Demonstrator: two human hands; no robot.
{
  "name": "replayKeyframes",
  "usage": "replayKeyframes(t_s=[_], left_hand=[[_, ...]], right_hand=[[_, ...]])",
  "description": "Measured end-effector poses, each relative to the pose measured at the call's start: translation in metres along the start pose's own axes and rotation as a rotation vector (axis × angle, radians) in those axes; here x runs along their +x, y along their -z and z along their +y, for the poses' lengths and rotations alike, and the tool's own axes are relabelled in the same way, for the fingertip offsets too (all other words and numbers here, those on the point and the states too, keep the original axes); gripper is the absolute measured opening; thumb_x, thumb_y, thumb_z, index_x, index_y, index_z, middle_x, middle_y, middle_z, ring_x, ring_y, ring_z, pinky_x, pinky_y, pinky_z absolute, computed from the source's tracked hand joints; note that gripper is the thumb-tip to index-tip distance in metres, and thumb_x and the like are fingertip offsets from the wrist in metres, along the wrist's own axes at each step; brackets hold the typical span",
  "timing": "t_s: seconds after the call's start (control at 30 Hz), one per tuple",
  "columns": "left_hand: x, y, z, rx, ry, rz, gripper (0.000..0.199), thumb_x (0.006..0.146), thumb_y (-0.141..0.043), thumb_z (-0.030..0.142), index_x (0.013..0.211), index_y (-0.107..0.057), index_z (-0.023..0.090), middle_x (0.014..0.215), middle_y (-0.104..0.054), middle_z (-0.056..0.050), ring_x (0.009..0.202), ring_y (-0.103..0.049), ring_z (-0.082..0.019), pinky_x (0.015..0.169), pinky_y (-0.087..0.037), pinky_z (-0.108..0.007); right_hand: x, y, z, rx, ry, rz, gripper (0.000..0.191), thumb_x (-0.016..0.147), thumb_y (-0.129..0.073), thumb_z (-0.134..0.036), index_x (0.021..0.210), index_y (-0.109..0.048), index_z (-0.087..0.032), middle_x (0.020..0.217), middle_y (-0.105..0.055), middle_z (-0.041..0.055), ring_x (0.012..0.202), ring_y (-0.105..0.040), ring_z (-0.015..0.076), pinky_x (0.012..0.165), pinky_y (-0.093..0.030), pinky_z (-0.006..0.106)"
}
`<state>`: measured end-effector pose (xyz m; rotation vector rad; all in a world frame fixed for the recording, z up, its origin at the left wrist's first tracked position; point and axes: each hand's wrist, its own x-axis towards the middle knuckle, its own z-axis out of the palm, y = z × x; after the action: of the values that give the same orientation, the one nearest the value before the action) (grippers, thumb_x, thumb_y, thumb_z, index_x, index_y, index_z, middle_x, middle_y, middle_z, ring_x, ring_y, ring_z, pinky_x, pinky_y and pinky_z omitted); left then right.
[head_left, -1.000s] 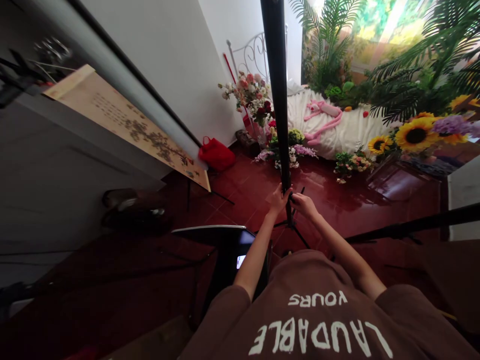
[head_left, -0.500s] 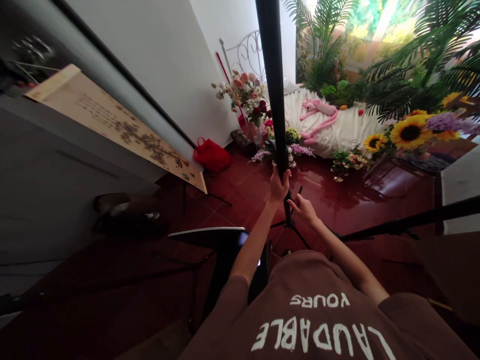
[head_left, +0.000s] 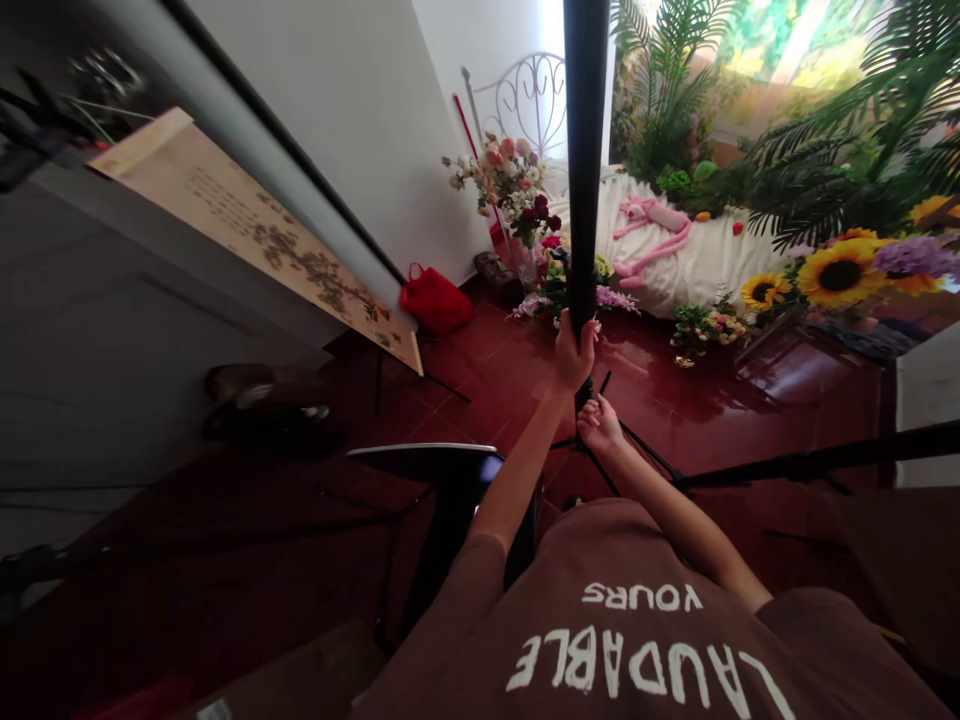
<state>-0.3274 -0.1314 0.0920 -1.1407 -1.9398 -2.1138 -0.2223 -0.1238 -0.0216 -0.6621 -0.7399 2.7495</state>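
A thick black tripod stand (head_left: 589, 150) rises upright in front of me, and its thin legs spread on the floor. My left hand (head_left: 574, 355) is wrapped round its pole, thumb on the right side. Just below, my right hand (head_left: 600, 425) is closed at the lower, thinner part of the pole. Its fingers are curled and hide whatever they grip there. A short black lever (head_left: 605, 381) sticks out just above my right hand. The top of the stand lies beyond the view.
A dark stand with a pale-edged top (head_left: 424, 449) is left of my arms. Another black pole (head_left: 825, 455) slants in from the right. Beyond are a hanging scroll (head_left: 262, 240), a red bag (head_left: 435, 298), sunflowers (head_left: 840, 275) and a white-draped bed (head_left: 720, 255) with a pink plush toy (head_left: 652, 230).
The view has shifted slightly. My right hand's fingers, partly extended before, are now curled in against the pole. My left hand keeps its hold on the tripod stand.
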Motion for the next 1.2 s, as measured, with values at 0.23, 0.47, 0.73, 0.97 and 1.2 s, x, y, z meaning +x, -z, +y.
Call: replayKeyframes(t_s=[0.23, 0.47, 0.73, 0.97, 1.2], left_hand=[[-0.003, 0.002, 0.011, 0.013, 0.0, -0.015, 0.036, 0.094, -0.04, 0.051, 0.104, -0.055, 0.02, 0.077, -0.063, -0.002, 0.07, -0.06, -0.01, 0.073, -0.048, -0.024], [-0.054, 0.018, -0.028, 0.121, 0.095, -0.051, 0.04, 0.095, -0.04, 0.048, 0.12, -0.055, 0.021, 0.11, -0.065, -0.01, 0.103, -0.062, -0.017, 0.09, -0.049, -0.032], [-0.191, 0.026, -0.098, 0.237, 0.549, -0.102, 0.035, 0.095, -0.042, 0.039, 0.117, -0.056, 0.017, 0.116, -0.063, -0.014, 0.103, -0.063, -0.02, 0.097, -0.049, -0.041], [-0.223, -0.035, -0.073, 0.066, 0.473, -0.575, 0.027, 0.093, -0.044, 0.034, 0.108, -0.06, 0.018, 0.11, -0.066, -0.009, 0.096, -0.066, -0.017, 0.089, -0.052, -0.034], [-0.19, -0.146, -0.011, -0.162, 0.312, -0.831, 0.028, 0.094, -0.043, 0.036, 0.109, -0.059, 0.019, 0.106, -0.068, -0.007, 0.095, -0.066, -0.015, 0.087, -0.052, -0.03]], right_hand=[[-0.001, -0.014, -0.007, 0.28, -0.029, 0.127, 0.037, 0.089, -0.034, -0.017, 0.053, -0.028, -0.021, 0.039, -0.03, -0.0075, 0.033, -0.021, 0.0058, 0.036, -0.026, 0.016], [-0.029, 0.02, -0.02, 0.246, -0.193, 0.068, 0.013, 0.089, -0.051, -0.023, 0.077, -0.053, -0.02, 0.058, -0.06, -0.0047, 0.043, -0.048, 0.0057, 0.042, -0.041, 0.014], [-0.101, 0.124, -0.04, 0.244, 0.005, 0.377, 0.003, 0.079, -0.059, -0.017, 0.08, -0.059, -0.02, 0.068, -0.069, -0.0032, 0.046, -0.057, 0.0052, 0.043, -0.047, 0.013], [-0.17, 0.184, -0.051, 0.296, 0.211, 0.64, 0.006, 0.079, -0.055, -0.015, 0.078, -0.06, -0.02, 0.07, -0.071, -0.0022, 0.05, -0.062, 0.0067, 0.046, -0.052, 0.015], [-0.232, 0.193, -0.083, 0.32, 0.45, 0.689, 0.008, 0.081, -0.058, -0.021, 0.073, -0.058, -0.019, 0.065, -0.067, -0.0029, 0.052, -0.06, 0.0068, 0.045, -0.049, 0.015]])
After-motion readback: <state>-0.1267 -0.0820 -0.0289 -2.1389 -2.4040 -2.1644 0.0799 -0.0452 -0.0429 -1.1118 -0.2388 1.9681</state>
